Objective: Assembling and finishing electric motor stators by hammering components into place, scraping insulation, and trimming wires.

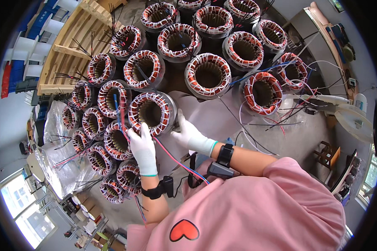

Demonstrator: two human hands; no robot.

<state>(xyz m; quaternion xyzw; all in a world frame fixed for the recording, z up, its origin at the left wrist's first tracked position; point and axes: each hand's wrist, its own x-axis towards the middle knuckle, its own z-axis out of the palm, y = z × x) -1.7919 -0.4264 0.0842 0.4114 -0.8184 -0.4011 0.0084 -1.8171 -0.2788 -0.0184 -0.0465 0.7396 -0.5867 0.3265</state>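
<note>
A motor stator (pixel 166 112) with orange windings laced in white cord stands upright in front of me. My left hand (pixel 142 149), in a white glove, is closed on its near rim, the thumb up against the windings. Red and blue lead wires (pixel 171 155) run from that rim toward my body. At the stator's right side is my right hand (pixel 192 134), gloved too. Its thumb and forefinger are spread beside the grey outer wall; the other fingers are partly hidden, and firm contact cannot be made out.
Several similar stators (pixel 208 75) stand closely packed behind and to the left, black leads sticking up. A wooden pallet (pixel 67 58) leans at the far left. Loose cables trail from the stator (pixel 263 93) at right, near a white fan (pixel 354 123). Clear plastic sheeting (pixel 56 154) lies left.
</note>
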